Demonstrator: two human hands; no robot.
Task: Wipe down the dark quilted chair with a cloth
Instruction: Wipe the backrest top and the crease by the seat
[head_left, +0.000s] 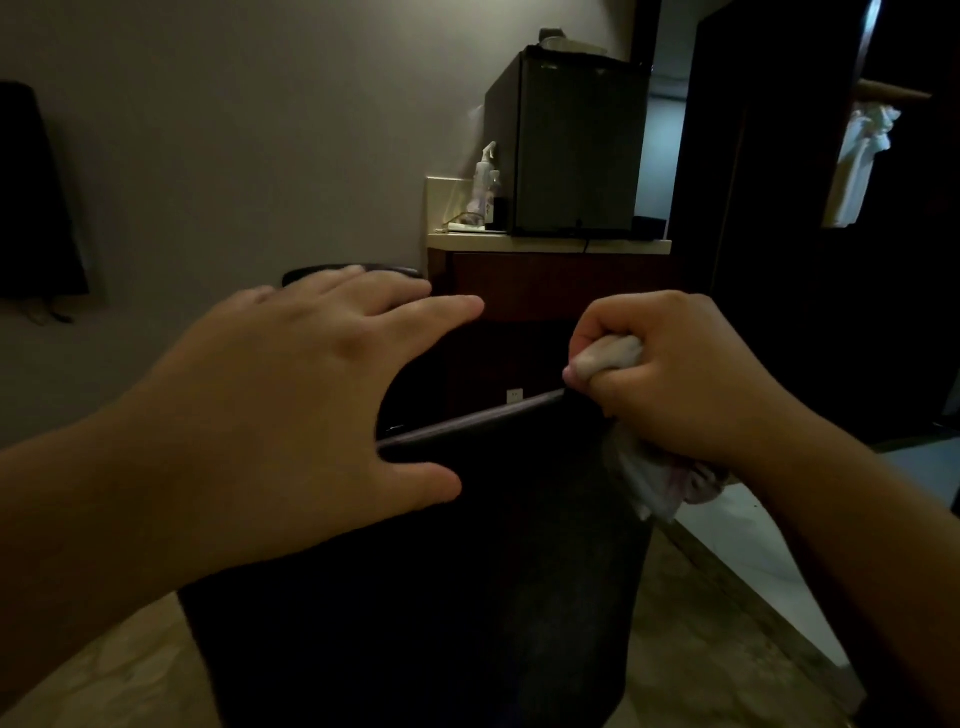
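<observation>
Chair (467, 571) dark, quilting unclear; right hand (685, 384) grip clamped on cloth (649, 483); left hand (291, 395) fingers spread.

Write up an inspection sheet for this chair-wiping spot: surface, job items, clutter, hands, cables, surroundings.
Surface: patterned floor, dim light.
Job's things: dark chair, seen from behind its top edge; white cloth bunched at the chair's right top corner.
Clutter: spray bottle and small items on the counter.
Hands: left hand open, spread over the chair's top edge; right hand has its grip on the cloth.
Cables: a cord hangs below the dark panel on the left wall.
Surroundings: mini fridge, white garment hanging in the closet.
</observation>
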